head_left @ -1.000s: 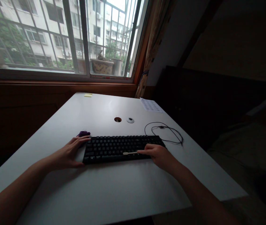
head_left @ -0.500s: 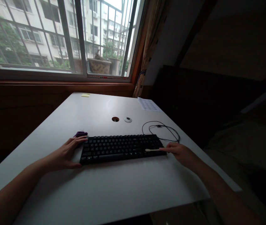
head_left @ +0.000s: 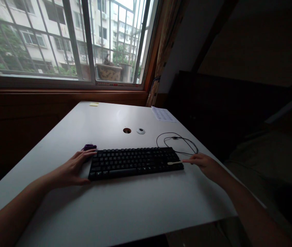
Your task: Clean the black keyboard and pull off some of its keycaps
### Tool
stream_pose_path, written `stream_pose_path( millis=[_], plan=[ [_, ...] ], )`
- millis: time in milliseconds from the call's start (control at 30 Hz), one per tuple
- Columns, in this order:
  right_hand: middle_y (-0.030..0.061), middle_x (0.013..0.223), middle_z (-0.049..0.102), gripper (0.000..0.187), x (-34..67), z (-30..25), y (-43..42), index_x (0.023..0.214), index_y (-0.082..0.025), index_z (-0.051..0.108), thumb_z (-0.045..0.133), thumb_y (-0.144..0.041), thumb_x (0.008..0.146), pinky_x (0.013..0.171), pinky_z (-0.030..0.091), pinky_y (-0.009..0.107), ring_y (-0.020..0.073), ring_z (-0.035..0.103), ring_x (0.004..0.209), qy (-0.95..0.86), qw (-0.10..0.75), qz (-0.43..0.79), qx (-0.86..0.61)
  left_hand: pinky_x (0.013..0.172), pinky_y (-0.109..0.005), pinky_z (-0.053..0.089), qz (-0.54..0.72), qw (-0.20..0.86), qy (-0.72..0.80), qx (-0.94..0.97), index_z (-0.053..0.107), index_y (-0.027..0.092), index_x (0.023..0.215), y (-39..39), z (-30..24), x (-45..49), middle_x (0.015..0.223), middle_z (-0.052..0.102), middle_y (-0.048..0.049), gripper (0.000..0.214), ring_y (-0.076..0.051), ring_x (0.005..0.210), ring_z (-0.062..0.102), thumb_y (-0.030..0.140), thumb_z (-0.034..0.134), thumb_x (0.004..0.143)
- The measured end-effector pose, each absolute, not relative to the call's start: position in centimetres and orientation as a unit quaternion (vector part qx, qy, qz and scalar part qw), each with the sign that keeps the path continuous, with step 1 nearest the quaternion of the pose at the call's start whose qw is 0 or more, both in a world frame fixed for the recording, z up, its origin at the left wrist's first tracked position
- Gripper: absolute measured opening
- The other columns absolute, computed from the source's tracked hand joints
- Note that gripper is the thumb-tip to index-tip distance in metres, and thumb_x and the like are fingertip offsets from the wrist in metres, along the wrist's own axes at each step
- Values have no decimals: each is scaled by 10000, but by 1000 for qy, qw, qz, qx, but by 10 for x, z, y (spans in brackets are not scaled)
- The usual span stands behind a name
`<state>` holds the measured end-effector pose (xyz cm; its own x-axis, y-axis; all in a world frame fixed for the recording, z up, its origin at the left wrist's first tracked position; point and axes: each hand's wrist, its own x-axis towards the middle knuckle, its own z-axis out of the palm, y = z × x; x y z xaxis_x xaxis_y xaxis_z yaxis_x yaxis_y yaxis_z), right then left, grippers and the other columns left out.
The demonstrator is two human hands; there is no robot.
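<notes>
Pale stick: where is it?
Head view, right of centre: the pale stick is in the right hand, its tip over the right end of the keyboard.

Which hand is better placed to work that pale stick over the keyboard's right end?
The right hand, I'd judge: it holds the pale stick, whose tip is over the right end of the keyboard. The left hand spans the opposite end.

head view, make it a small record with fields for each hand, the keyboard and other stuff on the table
left hand: spread at the keyboard's left end
right hand: holds a slim pale stick
stick tip: at the right-end keys; contact unclear
keyboard: black, flat on white table
cable: loosely looped behind keyboard's right end
by left fingers: purple item
far side: yellow slip, printed sheet
</notes>
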<state>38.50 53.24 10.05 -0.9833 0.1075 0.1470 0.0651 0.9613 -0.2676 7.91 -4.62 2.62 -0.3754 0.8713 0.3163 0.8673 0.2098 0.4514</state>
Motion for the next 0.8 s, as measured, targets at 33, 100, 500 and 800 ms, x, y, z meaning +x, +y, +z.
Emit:
stream_pose_path(
  millis=[33, 100, 500, 800],
  plan=[
    [104, 1006, 772, 498, 387, 100, 536, 1153, -297, 845, 470, -122, 876, 876, 551, 382, 235, 688, 942, -986, 80, 136, -49, 1142, -699, 430, 289, 4, 778, 557, 310, 330, 1639, -46, 27, 80, 1583, 450, -171, 1018, -435, 1437, 443, 425, 858, 787],
    [119, 1015, 767, 494, 393, 99, 546, 1165, -280, 844, 467, -147, 876, 899, 546, 398, 252, 689, 969, -985, 74, 144, -64, 1139, -697, 434, 293, 2, 777, 557, 324, 331, 1634, -45, 28, 80, 1581, 460, -167, 1005, -435, 1432, 451, 427, 854, 786],
    [149, 956, 760, 438, 440, 92, 601, 1040, -255, 877, 506, -273, 807, 882, 571, 482, 315, 713, 927, -970, 97, 147, -168, 1134, -703, 426, 290, -11, 774, 563, 290, 336, 1650, -44, 24, 78, 1581, 457, -175, 1030, -442, 1437, 431, 429, 855, 794],
    [91, 973, 732, 449, 427, 78, 547, 1284, -274, 782, 491, -294, 943, 873, 569, 404, 254, 710, 923, -961, 140, 199, -128, 1144, -704, 415, 279, 1, 781, 559, 284, 326, 1641, -45, 26, 78, 1609, 434, -143, 1011, -469, 1438, 415, 444, 846, 809]
  ],
)
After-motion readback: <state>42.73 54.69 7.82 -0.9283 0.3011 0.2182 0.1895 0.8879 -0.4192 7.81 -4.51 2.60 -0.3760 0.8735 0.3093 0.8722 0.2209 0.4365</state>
